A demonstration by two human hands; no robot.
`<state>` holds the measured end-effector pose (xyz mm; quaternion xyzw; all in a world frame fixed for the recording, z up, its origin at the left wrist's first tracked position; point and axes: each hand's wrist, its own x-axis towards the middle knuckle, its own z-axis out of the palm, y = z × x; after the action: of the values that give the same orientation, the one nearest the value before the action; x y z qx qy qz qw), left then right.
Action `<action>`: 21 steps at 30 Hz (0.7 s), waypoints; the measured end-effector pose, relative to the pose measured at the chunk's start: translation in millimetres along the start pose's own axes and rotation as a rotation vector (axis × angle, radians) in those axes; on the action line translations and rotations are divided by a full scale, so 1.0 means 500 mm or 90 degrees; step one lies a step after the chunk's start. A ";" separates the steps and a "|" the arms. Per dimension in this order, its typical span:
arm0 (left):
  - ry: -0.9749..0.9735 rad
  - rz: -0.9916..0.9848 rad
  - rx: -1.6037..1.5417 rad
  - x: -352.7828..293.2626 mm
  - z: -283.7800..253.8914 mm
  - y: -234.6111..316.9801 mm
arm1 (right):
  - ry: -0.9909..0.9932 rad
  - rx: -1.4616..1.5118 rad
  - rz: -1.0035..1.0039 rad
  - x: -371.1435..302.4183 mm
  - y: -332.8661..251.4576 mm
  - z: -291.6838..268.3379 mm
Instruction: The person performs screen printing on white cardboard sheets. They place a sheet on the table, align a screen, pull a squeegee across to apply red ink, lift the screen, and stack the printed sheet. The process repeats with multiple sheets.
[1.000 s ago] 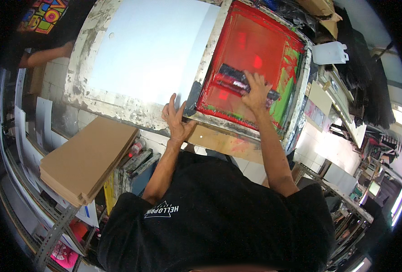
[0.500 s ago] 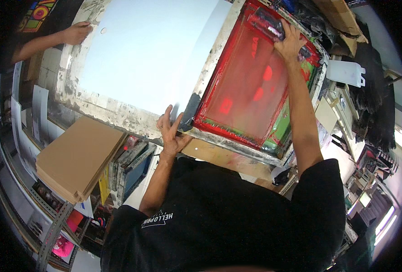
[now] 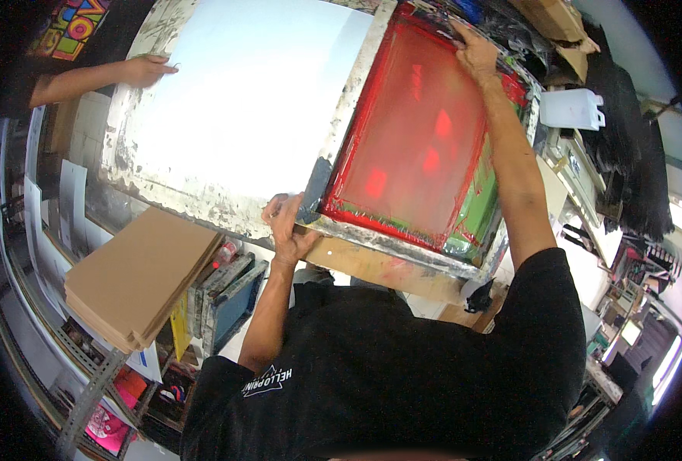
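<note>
A framed printing screen [image 3: 345, 100] slants away to the right, its mesh [image 3: 410, 131] smeared with red ink and edged with green. At the near left corner of this frame, beside a dark patch of tape [image 3: 316, 188], my left hand [image 3: 286, 223] has its fingers curled over the edge and the thumb below. My right hand [image 3: 475, 55] reaches to the far end of the screen, fingers closed at a dark, ink-stained shape; what they grip is mostly hidden. Left of the screen lies a large white sheet [image 3: 233, 100] on a paint-stained board [image 3: 126, 146].
A co-worker's hand [image 3: 147, 71] reaches to the sheet's left edge. Stacked brown cardboard [image 3: 141, 269] stands near left, beside framed panels [image 3: 229, 300]. A white plastic jug [image 3: 572, 109] sits past the screen's right side, near an open carton [image 3: 556, 23]. Metal shelving [image 3: 91, 399] is lower left.
My right hand has moved away toward the screen's far end; the squeegee it held is no longer plain to see. My left fingers have curled in. The co-worker's hand has shifted right over the sheet's edge.
</note>
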<state>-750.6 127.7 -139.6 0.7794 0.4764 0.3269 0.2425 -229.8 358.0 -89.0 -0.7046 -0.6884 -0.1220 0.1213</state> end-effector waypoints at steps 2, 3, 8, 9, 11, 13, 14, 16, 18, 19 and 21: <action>0.013 0.007 -0.029 -0.001 0.005 -0.002 | -0.051 -0.026 0.053 -0.034 -0.056 -0.024; 0.027 0.010 -0.043 0.001 0.007 0.000 | -0.030 -0.015 0.051 -0.064 -0.074 -0.027; 0.083 0.025 -0.117 -0.004 0.006 0.012 | 0.016 0.064 0.041 -0.230 -0.216 -0.106; 0.078 0.012 -0.127 0.004 -0.006 0.031 | -0.010 0.073 0.062 -0.262 -0.260 -0.150; 0.102 0.017 -0.143 0.017 -0.020 0.055 | -0.057 0.094 0.100 -0.326 -0.341 -0.243; 0.131 0.012 -0.168 0.028 -0.036 0.080 | -0.082 0.140 0.109 -0.384 -0.403 -0.323; 0.149 0.013 -0.179 0.039 -0.042 0.093 | -0.081 0.167 0.106 -0.407 -0.428 -0.365; 0.181 0.011 -0.196 0.058 -0.063 0.124 | -0.099 0.172 0.087 -0.438 -0.484 -0.464; 0.201 0.002 -0.188 0.102 -0.097 0.185 | -0.056 0.146 0.056 -0.430 -0.514 -0.555; 0.225 0.004 -0.210 0.127 -0.111 0.213 | -0.008 0.122 0.029 -0.420 -0.527 -0.597; 0.264 0.015 -0.328 0.197 -0.142 0.282 | 0.089 0.085 -0.018 -0.392 -0.511 -0.637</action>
<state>-687.8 160.8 32.7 0.6147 0.4079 0.5913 0.3257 -491.4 71.3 144.9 -0.6748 -0.6948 -0.1265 0.2143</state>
